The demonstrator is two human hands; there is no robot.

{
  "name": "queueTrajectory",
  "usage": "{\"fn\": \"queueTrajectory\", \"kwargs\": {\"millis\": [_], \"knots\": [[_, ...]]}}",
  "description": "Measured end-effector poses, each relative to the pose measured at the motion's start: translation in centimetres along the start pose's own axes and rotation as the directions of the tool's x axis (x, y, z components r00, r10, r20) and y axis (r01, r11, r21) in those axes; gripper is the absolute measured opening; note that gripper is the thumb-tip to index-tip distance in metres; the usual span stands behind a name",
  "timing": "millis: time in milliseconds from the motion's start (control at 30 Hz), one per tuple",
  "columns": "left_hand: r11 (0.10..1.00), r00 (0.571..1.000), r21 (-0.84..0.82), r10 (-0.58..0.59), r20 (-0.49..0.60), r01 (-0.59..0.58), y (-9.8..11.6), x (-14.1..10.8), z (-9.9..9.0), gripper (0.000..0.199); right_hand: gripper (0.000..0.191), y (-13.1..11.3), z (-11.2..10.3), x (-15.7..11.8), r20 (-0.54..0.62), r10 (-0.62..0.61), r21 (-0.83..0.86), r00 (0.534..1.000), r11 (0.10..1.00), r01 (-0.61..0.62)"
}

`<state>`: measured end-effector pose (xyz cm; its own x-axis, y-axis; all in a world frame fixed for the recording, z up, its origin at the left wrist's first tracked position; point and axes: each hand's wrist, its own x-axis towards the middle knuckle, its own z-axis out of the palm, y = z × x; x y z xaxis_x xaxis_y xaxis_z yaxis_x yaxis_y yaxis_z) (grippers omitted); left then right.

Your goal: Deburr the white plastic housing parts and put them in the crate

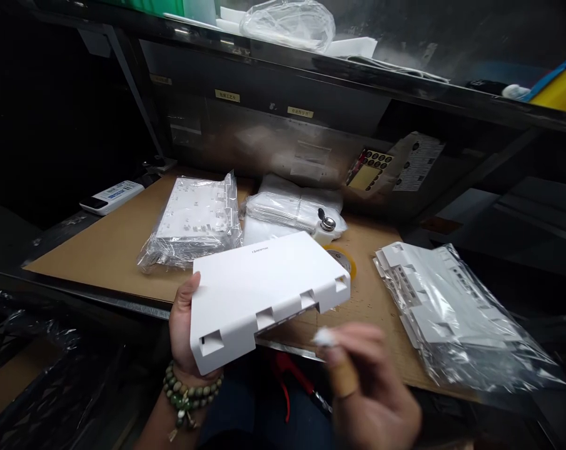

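Note:
My left hand (pixel 185 331) grips a white plastic housing (pixel 264 275) by its left end, thumb on the top face. The housing is tilted, with "HUAWEI" printed near its far edge and square notches along the edge facing me. Close to its right end, my right hand (pixel 371 381) pinches a small white wad (pixel 324 337), perhaps cloth or cotton; motion blurs it. The wad is apart from the housing. One finger of that hand wears a tan covering. Behind the housing stands a white pump bottle (pixel 324 232) with a metal top, beside a roll of yellow tape (pixel 343 259).
Bagged white housings lie at the left (pixel 193 212) and right (pixel 451 300) of the cardboard-covered bench (pixel 95 253). A stack of folded clear bags (pixel 292 203) sits at the back. A white device (pixel 112 197) rests far left. A red-handled tool (pixel 294 375) shows below the bench edge.

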<state>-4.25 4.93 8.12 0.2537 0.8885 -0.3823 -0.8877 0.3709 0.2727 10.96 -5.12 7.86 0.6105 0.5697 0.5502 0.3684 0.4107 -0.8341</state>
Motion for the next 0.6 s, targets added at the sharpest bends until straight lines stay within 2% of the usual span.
{"fn": "queueTrajectory", "kwargs": {"millis": [67, 100, 133, 200, 267, 333, 400, 467, 533, 600], "knots": [[0.998, 0.989, -0.002, -0.069, 0.130, 0.069, 0.4, 0.1, -0.4, 0.057, 0.006, 1.9, -1.8, 1.8, -0.200, 0.102, 0.000, 0.974, 0.995, -0.104], [0.996, 0.975, 0.013, -0.092, 0.202, 0.091, 0.5, 0.1, -0.6, 0.064, 0.010, 2.9, -2.6, 2.6, -0.269, 0.169, 0.051, 0.948, 0.986, -0.161], [0.995, 0.957, 0.032, -0.101, 0.271, 0.097, 0.6, 0.1, -0.7, 0.071, 0.014, 3.8, -3.1, 3.3, -0.289, 0.248, 0.118, 0.925, 0.968, -0.222], [0.997, 0.925, 0.047, -0.076, 0.372, 0.063, 0.5, -0.1, -1.0, 0.077, 0.021, 5.0, -3.6, 4.2, -0.203, 0.417, 0.255, 0.886, 0.896, -0.363], [0.999, 0.911, 0.032, -0.051, 0.408, 0.041, 0.3, -0.2, -1.3, 0.076, 0.025, 5.6, -3.5, 4.3, -0.078, 0.546, 0.355, 0.834, 0.797, -0.489], [0.998, 0.901, 0.030, -0.063, 0.430, 0.056, 0.0, -0.3, -1.5, 0.078, 0.028, 5.6, -3.2, 4.0, -0.007, 0.628, 0.387, 0.778, 0.719, -0.577], [0.995, 0.893, 0.054, -0.096, 0.440, 0.080, -0.2, -0.4, -1.6, 0.079, 0.031, 5.5, -2.9, 3.6, 0.003, 0.667, 0.380, 0.745, 0.688, -0.618], [0.993, 0.908, 0.082, -0.114, 0.404, 0.088, -0.2, -0.6, -1.7, 0.081, 0.035, 5.4, -2.7, 3.4, -0.009, 0.692, 0.365, 0.722, 0.674, -0.642], [0.984, 0.945, 0.142, -0.144, 0.293, 0.106, 0.1, -0.6, -2.0, 0.083, 0.041, 5.4, -2.7, 3.3, -0.034, 0.721, 0.365, 0.692, 0.653, -0.663], [0.971, 0.979, 0.221, -0.128, 0.157, 0.091, 0.6, -0.3, -2.4, 0.084, 0.046, 5.5, -2.7, 3.2, -0.069, 0.750, 0.381, 0.658, 0.629, -0.678]]}}
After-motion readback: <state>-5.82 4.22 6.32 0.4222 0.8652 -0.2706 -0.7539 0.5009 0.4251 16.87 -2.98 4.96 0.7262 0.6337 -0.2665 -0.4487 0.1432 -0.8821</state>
